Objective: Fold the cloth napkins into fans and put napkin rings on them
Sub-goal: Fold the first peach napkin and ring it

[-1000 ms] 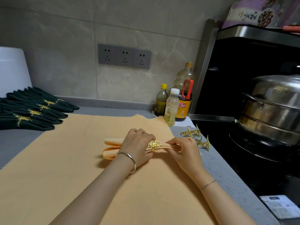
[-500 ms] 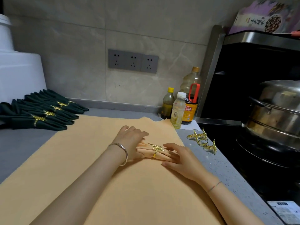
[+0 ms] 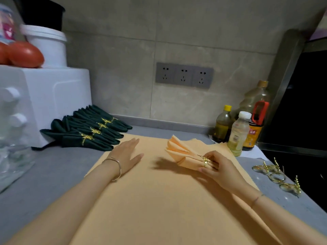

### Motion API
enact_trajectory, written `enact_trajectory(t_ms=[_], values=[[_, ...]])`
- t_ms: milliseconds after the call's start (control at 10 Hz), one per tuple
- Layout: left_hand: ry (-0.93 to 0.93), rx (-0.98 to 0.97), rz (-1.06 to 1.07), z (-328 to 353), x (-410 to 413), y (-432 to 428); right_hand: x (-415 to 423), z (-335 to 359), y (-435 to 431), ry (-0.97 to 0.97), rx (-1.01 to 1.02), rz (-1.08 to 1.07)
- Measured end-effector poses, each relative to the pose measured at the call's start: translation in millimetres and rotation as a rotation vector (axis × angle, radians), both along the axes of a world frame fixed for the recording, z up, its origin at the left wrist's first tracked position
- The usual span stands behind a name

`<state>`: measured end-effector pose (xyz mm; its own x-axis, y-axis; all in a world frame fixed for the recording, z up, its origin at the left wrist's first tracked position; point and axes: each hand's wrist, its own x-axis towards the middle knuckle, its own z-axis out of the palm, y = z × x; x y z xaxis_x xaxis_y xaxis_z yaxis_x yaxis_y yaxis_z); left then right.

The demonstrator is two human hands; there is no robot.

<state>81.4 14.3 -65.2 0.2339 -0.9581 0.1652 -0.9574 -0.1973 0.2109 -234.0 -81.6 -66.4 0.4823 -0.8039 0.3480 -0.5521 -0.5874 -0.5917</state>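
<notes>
So, green napkins [image 3: 88, 133]: ringed fans stacked centre left, seemingly parked clear of the work.
Left hand [image 3: 126, 156]: flat, fingers straight, on the orange cloth [image 3: 159, 200], likely steadying it.
Orange napkin [image 3: 182, 152]: right of centre, pleats splayed, lifted above the cloth.
Napkin ring [image 3: 205, 160]: gold, round its narrow end, which gathers the pleats.
Right hand [image 3: 221, 170]: fingers curled, pinching that ringed end, probably to carry it off.
Spare rings [image 3: 276, 175]: right edge, on the counter [image 3: 53, 174], near that hand.

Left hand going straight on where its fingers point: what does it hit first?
Likely the back wall; the left hand, flat on the orange cloth, points just past the green napkins.
</notes>
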Motion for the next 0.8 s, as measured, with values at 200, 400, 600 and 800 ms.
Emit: enact_trajectory(t_ms=[200,400,600,800], values=[[0.057,0.148,-0.067,-30,20,-26,97,23,-66,-0.107,0.005,-0.019],[0.012,0.157,-0.069,-36,23,-33,207,25,-138,-0.072,-0.039,0.012],[0.015,0.159,-0.07,-38,23,-32,284,-1,-176,-0.066,0.057,-0.029],[0.023,0.163,-0.064,-38,23,-33,306,-19,-188,-0.032,0.044,-0.149]])
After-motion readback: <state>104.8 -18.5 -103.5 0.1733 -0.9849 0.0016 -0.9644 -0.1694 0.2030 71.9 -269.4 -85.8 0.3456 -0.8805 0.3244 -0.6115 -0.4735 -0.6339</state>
